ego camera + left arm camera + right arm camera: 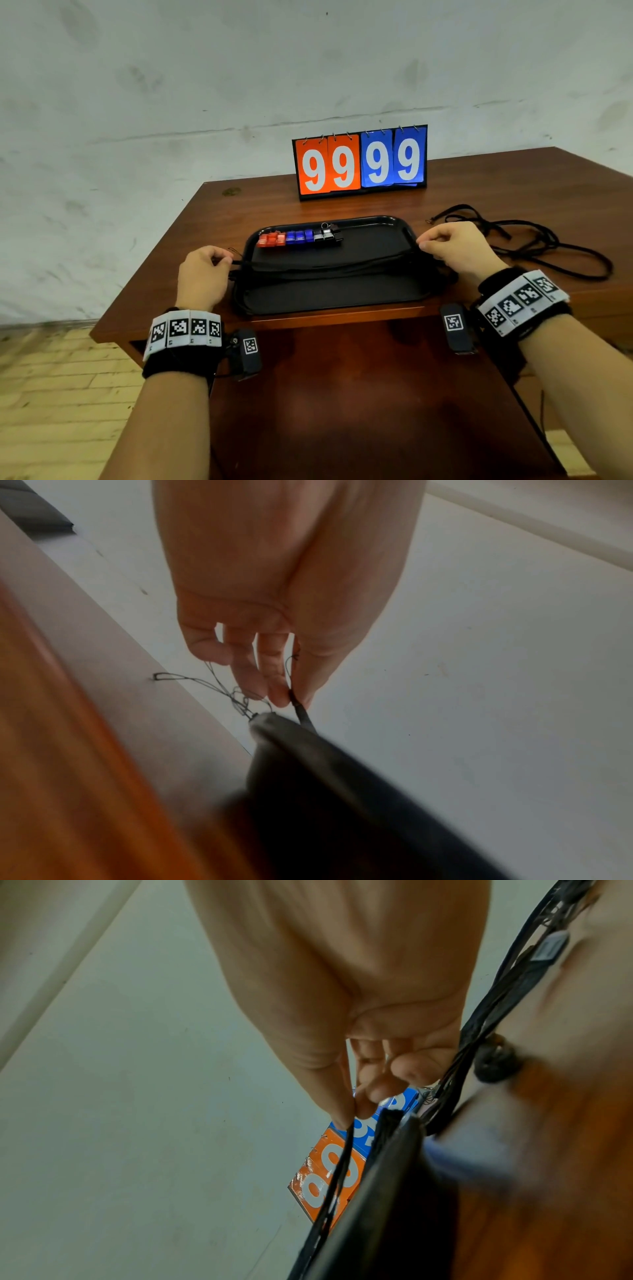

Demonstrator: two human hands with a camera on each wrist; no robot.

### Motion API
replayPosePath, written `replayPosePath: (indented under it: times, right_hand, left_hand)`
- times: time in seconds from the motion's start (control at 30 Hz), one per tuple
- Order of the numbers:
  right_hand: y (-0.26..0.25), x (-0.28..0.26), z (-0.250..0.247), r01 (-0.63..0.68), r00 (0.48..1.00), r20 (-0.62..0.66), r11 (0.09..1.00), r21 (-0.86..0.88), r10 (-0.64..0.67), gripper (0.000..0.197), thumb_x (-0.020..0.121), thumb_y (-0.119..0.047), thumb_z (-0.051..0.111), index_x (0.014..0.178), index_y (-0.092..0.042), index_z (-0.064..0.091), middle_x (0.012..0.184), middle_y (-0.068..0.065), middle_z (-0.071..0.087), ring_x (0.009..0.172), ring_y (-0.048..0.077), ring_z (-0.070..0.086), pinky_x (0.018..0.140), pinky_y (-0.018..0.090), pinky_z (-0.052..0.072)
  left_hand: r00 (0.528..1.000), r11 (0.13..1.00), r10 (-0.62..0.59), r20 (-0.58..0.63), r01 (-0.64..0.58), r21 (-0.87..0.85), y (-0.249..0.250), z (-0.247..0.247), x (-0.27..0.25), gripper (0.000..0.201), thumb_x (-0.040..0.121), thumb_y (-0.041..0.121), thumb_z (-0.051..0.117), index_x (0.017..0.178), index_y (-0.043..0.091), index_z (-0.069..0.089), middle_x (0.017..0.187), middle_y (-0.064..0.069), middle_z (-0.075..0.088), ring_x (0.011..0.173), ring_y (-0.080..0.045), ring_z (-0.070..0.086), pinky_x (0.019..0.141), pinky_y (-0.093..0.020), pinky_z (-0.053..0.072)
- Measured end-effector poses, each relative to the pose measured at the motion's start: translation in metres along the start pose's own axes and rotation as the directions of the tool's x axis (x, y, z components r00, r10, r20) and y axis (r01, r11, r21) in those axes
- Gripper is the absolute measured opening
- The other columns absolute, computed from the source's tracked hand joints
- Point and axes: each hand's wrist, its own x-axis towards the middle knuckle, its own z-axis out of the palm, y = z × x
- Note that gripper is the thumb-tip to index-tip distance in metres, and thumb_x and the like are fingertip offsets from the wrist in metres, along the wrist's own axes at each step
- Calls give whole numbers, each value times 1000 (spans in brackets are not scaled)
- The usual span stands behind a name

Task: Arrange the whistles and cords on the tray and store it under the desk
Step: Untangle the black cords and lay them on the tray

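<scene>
A black tray (329, 294) lies on the wooden desk (239, 205) near its front edge. A row of red, blue and black whistles (298, 237) sits along the tray's far side. Several black cords (329, 265) lie stretched across the tray's middle. My left hand (205, 270) pinches one cord end (298, 710) at the tray's left edge (308, 750). My right hand (452, 246) pinches the same cord (342, 1161) at the tray's right edge (387, 1191). The cord hangs taut between the two hands.
A flip scoreboard (359, 161) reading 9999 stands at the back of the desk. A tangle of loose black cords (534, 240) lies on the desk right of the tray. The wall is close behind; a tiled floor (51, 377) shows at the left.
</scene>
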Motion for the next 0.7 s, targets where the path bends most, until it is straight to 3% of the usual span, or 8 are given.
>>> replayPosePath:
  times: [0.27,0.53,0.7]
  right_hand:
    - [8,3,1,-23,1000,-7,1000,-2,23,10,81,-8,74,77,-17,75,81,-1,72,78,11,66,76,29,52]
    - [7,4,5,-47,999,19,999,-25,47,9,80,-9,75,77,-17,76,81,2,73,83,17,68,80,34,56]
    - [3,1,5,-60,998,30,997,-49,62,12,79,-8,77,74,-18,73,70,-1,68,67,11,62,67,25,48]
  left_hand:
    - [999,999,17,27,-17,27,0,1,1,11,92,15,61,90,17,72,95,1,65,98,-21,59,88,-34,47]
    - [999,999,-2,52,0,39,-3,1,0,9,88,14,66,87,19,73,100,-1,70,105,-25,62,92,-35,49]
    - [998,999,-8,63,5,45,-3,2,0,8,88,14,67,86,19,73,92,2,67,100,-25,63,90,-35,50]
